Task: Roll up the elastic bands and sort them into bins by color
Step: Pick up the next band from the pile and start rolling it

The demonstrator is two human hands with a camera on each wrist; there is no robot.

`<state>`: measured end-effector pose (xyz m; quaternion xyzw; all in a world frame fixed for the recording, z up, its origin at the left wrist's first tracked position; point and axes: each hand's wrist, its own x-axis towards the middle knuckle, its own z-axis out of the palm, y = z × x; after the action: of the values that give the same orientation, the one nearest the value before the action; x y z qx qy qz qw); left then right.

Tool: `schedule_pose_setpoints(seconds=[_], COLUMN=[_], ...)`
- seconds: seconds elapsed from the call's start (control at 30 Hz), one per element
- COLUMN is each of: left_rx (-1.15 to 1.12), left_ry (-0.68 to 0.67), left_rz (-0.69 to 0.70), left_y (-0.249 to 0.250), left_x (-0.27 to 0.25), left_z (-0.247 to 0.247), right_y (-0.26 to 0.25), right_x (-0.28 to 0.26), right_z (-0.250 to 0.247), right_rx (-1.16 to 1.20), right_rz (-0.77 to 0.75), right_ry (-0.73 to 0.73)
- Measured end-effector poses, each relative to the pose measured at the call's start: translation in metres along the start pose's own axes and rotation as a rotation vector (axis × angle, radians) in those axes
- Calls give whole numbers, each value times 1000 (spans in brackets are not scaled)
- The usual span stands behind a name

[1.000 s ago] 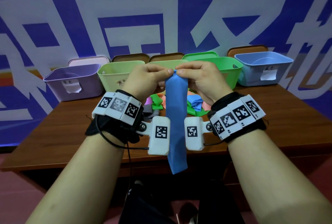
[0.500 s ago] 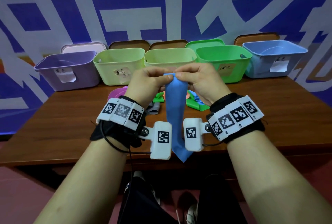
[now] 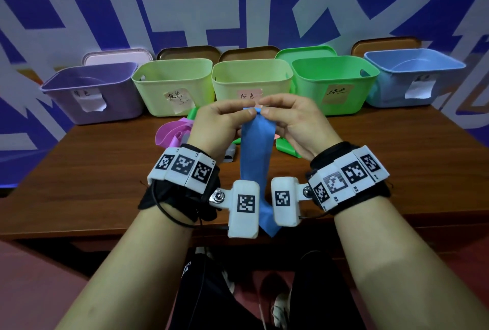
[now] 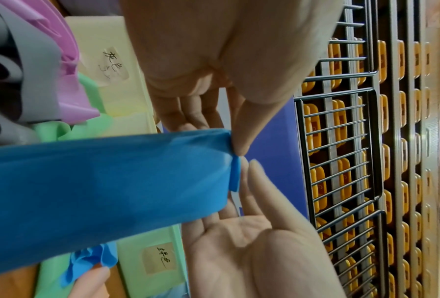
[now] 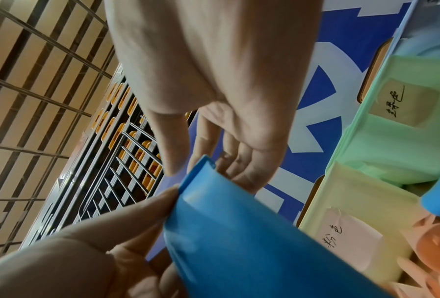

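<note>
Rolling begins: left hand (image 3: 221, 120) and right hand (image 3: 293, 122) fingers pinch the blue band (image 3: 255, 160) top edge; next, wind it downward evenly.

We count five bins: one purple (image 3: 92, 91), two pale yellow-green (image 3: 173, 85) (image 3: 251, 78), one green (image 3: 333, 83), one blue (image 3: 412, 75).

Wooden table (image 3: 397, 160) carries five bins (image 3: 172, 86), loose bands (image 3: 172, 132).
</note>
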<state>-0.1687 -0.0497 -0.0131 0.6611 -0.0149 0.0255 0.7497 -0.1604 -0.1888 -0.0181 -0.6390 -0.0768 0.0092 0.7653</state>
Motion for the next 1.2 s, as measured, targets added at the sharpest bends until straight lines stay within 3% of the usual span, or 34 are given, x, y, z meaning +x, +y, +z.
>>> schedule_pose_setpoints(seconds=[0.43, 0.67, 0.93, 1.07, 1.2], left_rx=[71, -28, -31, -29, 21], left_ry=[12, 12, 10, 17, 8], left_rz=[-2, 6, 4, 26, 35], left_y=[-6, -5, -7, -4, -5], left_x=[-1, -1, -1, -2, -3], left_z=[-2, -1, 1, 0, -1], right_y=[5, 1, -1, -1, -3], right_x=[5, 1, 1, -2, -5], right_z=[0, 2, 5, 5, 4], right_rx=[-54, -97, -172, -70, -128], right_rz=[-24, -4, -116, -62, -62], right_ry=[15, 10, 86, 65, 75])
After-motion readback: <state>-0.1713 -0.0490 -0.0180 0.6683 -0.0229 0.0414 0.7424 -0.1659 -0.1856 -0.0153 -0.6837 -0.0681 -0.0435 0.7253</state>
